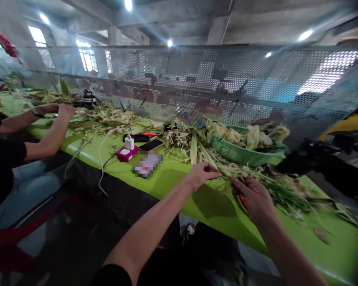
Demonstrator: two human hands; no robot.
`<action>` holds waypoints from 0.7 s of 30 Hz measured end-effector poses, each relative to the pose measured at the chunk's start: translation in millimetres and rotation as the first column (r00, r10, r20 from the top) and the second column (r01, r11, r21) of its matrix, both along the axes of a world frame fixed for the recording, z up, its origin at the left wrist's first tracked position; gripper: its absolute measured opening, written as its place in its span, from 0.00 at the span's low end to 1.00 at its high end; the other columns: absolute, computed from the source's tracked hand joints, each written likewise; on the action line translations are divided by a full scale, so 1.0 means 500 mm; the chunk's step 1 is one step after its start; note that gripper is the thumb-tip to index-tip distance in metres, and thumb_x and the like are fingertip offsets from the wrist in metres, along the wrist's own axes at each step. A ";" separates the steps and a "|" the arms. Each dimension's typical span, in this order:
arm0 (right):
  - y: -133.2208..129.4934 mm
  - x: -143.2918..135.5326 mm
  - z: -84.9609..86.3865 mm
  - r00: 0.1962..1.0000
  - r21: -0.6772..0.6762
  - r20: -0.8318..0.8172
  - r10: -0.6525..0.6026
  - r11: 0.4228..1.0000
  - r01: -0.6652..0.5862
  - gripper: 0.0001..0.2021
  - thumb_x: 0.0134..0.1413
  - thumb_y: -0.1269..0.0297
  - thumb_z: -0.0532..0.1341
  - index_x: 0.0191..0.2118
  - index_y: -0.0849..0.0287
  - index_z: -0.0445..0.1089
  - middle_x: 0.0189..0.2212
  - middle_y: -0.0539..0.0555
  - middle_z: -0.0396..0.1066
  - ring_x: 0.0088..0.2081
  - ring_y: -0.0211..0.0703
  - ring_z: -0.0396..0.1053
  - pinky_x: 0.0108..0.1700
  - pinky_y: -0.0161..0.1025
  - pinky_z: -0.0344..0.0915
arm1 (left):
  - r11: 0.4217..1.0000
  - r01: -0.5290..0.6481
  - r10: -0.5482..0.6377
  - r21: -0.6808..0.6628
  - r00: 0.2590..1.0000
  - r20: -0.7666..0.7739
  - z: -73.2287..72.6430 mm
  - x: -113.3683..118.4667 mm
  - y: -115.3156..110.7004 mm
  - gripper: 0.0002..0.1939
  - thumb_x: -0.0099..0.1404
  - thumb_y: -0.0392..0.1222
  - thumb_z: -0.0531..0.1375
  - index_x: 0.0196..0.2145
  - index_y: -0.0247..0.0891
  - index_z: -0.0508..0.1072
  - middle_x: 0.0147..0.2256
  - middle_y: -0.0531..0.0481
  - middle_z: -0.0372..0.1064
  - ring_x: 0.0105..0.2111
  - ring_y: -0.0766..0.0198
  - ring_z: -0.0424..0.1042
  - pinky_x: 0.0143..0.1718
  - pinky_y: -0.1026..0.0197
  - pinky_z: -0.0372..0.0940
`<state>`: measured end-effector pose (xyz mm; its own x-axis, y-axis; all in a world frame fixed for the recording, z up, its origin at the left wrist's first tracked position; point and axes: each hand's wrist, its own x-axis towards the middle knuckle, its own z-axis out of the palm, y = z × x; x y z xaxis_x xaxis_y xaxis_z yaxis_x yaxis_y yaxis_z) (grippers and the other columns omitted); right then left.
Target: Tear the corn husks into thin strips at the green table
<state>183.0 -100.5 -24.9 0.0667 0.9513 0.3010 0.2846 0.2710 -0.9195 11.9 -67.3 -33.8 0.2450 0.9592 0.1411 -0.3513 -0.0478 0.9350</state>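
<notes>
Over the bright green plastic tabletop (179,178), two bare hands work at a thin pale green plant stalk (225,173)

At the near edge of the table the left hand (201,174) lies palm down with its fingers curled together, their tips pinching one end of the stalk, while the right hand (254,197) sits just beside it, fingers bent and closed around the other end and around something red (242,200), mostly hidden under the palm. The stalk runs between both hands, just above the table, in front of a teal woven plastic basket (241,153) heaped with pale husks. Further left lie a black phone (150,145) and a pink box with a white charger (127,151), and a co-worker's hand (66,110) rests on leaf scraps
</notes>
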 end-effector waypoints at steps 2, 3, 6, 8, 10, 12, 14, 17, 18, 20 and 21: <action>0.009 0.003 0.024 0.998 -0.011 0.050 0.041 0.999 -0.041 0.16 0.44 0.49 0.66 0.25 0.56 0.65 0.19 0.48 0.62 0.22 0.38 0.59 0.24 0.36 0.57 | 1.000 -0.011 0.011 0.009 0.997 -0.070 0.017 -0.007 0.009 0.11 0.45 0.36 0.67 0.25 0.33 0.69 0.22 0.54 0.66 0.25 0.72 0.62 0.32 0.64 0.58; 0.014 0.004 0.039 0.994 -0.008 0.081 0.072 0.997 -0.072 0.15 0.44 0.50 0.66 0.26 0.56 0.66 0.20 0.48 0.63 0.23 0.38 0.59 0.25 0.36 0.58 | 1.000 0.015 -0.013 0.022 0.995 -0.103 0.028 -0.010 0.013 0.10 0.46 0.34 0.66 0.26 0.33 0.69 0.23 0.54 0.67 0.26 0.71 0.63 0.32 0.64 0.58; 0.033 0.005 0.085 0.984 0.013 0.136 0.117 0.993 -0.120 0.14 0.45 0.50 0.66 0.29 0.56 0.68 0.25 0.50 0.67 0.26 0.40 0.61 0.27 0.37 0.59 | 0.988 0.147 -0.141 0.047 0.983 -0.114 0.060 -0.012 0.025 0.09 0.48 0.35 0.66 0.29 0.33 0.71 0.27 0.51 0.70 0.29 0.70 0.66 0.36 0.64 0.60; 0.046 0.004 0.111 0.981 0.011 0.137 0.136 0.990 -0.139 0.15 0.44 0.50 0.65 0.29 0.57 0.69 0.25 0.51 0.67 0.26 0.40 0.61 0.28 0.37 0.59 | 0.976 0.216 -0.213 0.016 0.971 -0.106 0.075 -0.009 0.032 0.09 0.53 0.42 0.64 0.30 0.34 0.73 0.28 0.51 0.71 0.29 0.69 0.67 0.35 0.63 0.60; 0.064 0.005 0.127 0.970 -0.009 0.137 0.200 0.980 -0.201 0.17 0.44 0.49 0.66 0.30 0.58 0.68 0.26 0.51 0.68 0.26 0.40 0.61 0.28 0.37 0.60 | 0.965 0.262 -0.262 -0.014 0.959 -0.109 0.081 -0.005 0.042 0.13 0.53 0.47 0.65 0.30 0.34 0.73 0.27 0.51 0.71 0.28 0.69 0.67 0.34 0.64 0.60; 0.085 0.009 0.132 0.966 -0.006 0.130 0.223 0.974 -0.225 0.18 0.44 0.48 0.65 0.30 0.59 0.68 0.24 0.50 0.66 0.25 0.38 0.60 0.28 0.36 0.60 | 0.970 0.244 -0.244 -0.016 0.960 -0.137 0.080 0.000 0.057 0.16 0.50 0.50 0.66 0.28 0.33 0.73 0.24 0.53 0.68 0.25 0.70 0.65 0.32 0.64 0.59; 0.110 0.016 0.131 0.963 -0.013 0.128 0.238 0.971 -0.238 0.18 0.45 0.48 0.65 0.31 0.59 0.68 0.25 0.50 0.66 0.25 0.38 0.59 0.27 0.35 0.60 | 0.967 0.253 -0.256 -0.037 0.959 -0.126 0.077 0.005 0.076 0.18 0.47 0.51 0.68 0.29 0.33 0.73 0.24 0.52 0.68 0.25 0.70 0.65 0.33 0.64 0.59; 0.147 0.025 0.125 0.957 -0.036 0.122 0.262 0.965 -0.260 0.16 0.45 0.50 0.65 0.30 0.59 0.67 0.25 0.49 0.67 0.26 0.38 0.60 0.27 0.35 0.60 | 0.959 0.274 -0.280 -0.072 0.955 -0.095 0.073 0.014 0.106 0.17 0.48 0.48 0.68 0.29 0.32 0.72 0.25 0.52 0.68 0.27 0.69 0.67 0.34 0.64 0.60; 0.159 0.027 0.122 0.955 -0.042 0.119 0.273 0.962 -0.270 0.16 0.45 0.51 0.65 0.30 0.59 0.67 0.25 0.49 0.66 0.26 0.38 0.60 0.27 0.35 0.60 | 0.963 0.261 -0.268 -0.073 0.958 -0.104 0.072 0.017 0.115 0.15 0.49 0.46 0.67 0.28 0.32 0.72 0.25 0.52 0.67 0.27 0.69 0.66 0.34 0.63 0.60; 0.179 0.028 0.116 0.949 -0.055 0.113 0.296 0.955 -0.291 0.15 0.45 0.52 0.64 0.29 0.59 0.66 0.25 0.49 0.66 0.26 0.38 0.60 0.27 0.35 0.60 | 0.975 0.215 -0.222 -0.058 0.963 -0.150 0.067 0.021 0.133 0.10 0.51 0.41 0.65 0.28 0.33 0.71 0.25 0.52 0.67 0.27 0.69 0.66 0.35 0.63 0.60; 0.188 0.029 0.113 0.946 -0.063 0.112 0.305 0.952 -0.300 0.15 0.46 0.52 0.64 0.28 0.59 0.66 0.24 0.49 0.65 0.26 0.38 0.60 0.26 0.35 0.60 | 0.981 0.190 -0.195 -0.041 0.963 -0.187 0.063 0.022 0.141 0.07 0.52 0.39 0.64 0.28 0.33 0.71 0.25 0.52 0.67 0.27 0.68 0.66 0.35 0.63 0.60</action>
<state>197.5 -6.4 31.3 -0.2600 0.9337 0.2461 0.3038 0.3210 -0.8970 22.8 3.3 -2.2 0.4454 0.8937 0.0535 -0.1688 0.0252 0.9853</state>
